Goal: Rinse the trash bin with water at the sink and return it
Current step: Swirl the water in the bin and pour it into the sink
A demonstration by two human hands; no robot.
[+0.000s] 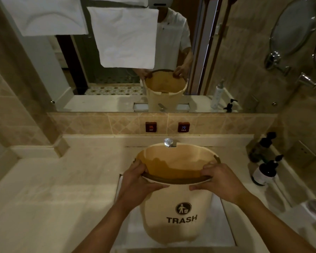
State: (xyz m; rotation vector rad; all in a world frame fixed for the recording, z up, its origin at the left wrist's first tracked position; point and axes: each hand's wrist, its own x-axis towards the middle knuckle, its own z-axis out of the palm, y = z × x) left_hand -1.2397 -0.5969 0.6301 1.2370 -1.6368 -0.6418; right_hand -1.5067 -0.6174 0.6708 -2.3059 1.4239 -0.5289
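Note:
A cream trash bin [173, 229] with a black "TRASH" label and a dark rim band hangs over the white rectangular sink [226, 225], tilted so its mouth faces away from me toward the faucet. My left hand [137, 179] grips the rim on the left, thumb inside the bin. My right hand [221, 179] grips the rim on the right. The chrome faucet [169, 142] pokes just over the bin's far rim. No running water is visible. The bin's inside looks tan and bare.
Hot [151, 127] and cold [183, 127] buttons sit on the tiled backsplash behind the faucet. Dark pump bottles [265, 170] stand on the counter at right. A mirror [117, 84] above reflects the bin, and white towels [126, 37] hang over it. Pale counter [62, 189] spreads left.

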